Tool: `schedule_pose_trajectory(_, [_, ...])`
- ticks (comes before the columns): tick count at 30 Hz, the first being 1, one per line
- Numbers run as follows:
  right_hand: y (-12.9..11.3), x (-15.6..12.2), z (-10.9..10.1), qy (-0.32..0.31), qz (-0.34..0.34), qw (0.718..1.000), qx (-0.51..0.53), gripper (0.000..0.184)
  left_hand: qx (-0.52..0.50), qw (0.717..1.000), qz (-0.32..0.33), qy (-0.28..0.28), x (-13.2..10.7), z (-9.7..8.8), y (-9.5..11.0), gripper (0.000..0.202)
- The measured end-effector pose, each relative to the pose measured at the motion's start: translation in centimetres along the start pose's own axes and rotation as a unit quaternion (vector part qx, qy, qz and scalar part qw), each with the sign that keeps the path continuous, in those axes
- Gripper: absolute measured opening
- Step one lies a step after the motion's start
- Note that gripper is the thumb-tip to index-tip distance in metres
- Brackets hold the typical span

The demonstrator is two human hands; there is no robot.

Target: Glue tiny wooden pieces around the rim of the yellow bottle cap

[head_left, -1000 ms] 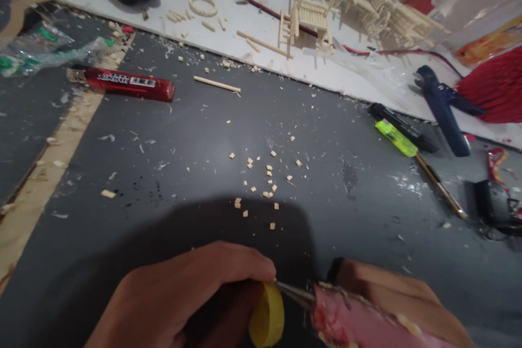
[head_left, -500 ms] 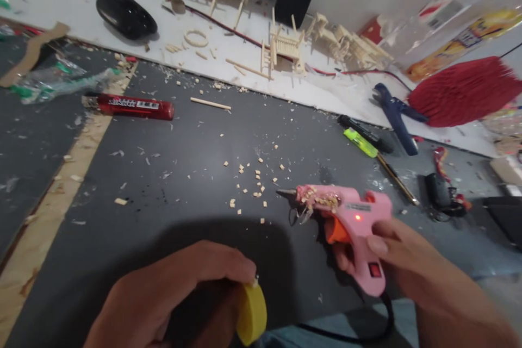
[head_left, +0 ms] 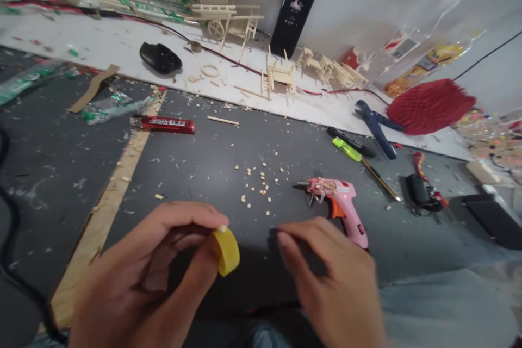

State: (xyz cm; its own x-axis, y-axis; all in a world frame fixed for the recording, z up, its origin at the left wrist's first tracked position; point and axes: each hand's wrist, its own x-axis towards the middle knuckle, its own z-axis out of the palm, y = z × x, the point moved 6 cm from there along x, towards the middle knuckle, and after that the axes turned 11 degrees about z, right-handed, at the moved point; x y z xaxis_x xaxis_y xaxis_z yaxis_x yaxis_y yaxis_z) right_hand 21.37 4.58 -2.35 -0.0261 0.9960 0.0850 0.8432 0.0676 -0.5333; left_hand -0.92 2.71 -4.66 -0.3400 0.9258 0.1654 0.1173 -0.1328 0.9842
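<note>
My left hand (head_left: 147, 277) pinches a round yellow disc (head_left: 227, 250) between thumb and forefinger, with a tiny pale wood chip at the fingertip on its top edge. My right hand (head_left: 330, 283) hovers just right of the disc, fingers loosely extended and holding nothing. A pink hot glue gun (head_left: 340, 206) lies on the dark mat beyond my right hand, nozzle pointing left, its light on. Several small wood cubes (head_left: 259, 185) are scattered on the mat ahead of both hands.
A red lighter (head_left: 163, 124), a loose stick (head_left: 222, 120), a green lighter (head_left: 346, 149), a pencil (head_left: 379, 179) and blue pliers (head_left: 377, 129) lie around the mat. Small stick-built furniture models (head_left: 277, 76), a black mouse (head_left: 160, 58), a phone (head_left: 294, 11) and a red fan shape (head_left: 428, 106) sit on the white board behind.
My right hand set the pink glue gun down on the mat and came back empty toward the disc. The left hand kept its pinch on the yellow disc and rose slightly.
</note>
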Motion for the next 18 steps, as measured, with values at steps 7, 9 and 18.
schedule_pose_trajectory(7, [-3.1, 0.8, 4.5, 0.116, 0.065, 0.991, 0.008, 0.026, 0.023, 0.999, 0.040, -0.015, 0.6, -0.4, 0.2, 0.014])
schedule_pose_trajectory(9, [-3.0, 1.1, 5.0, 0.133, 0.070, 0.989, -0.008, 0.027, 0.023, 0.999, 0.025, 0.004, 0.6, -0.3, 0.4, 0.013])
schedule_pose_trajectory(18, [-2.9, 0.7, 4.3, 0.117, 0.085, 0.985, 0.092, 0.020, 0.037, 0.997, 0.057, -0.032, 0.5, 0.0, 0.5, 0.024])
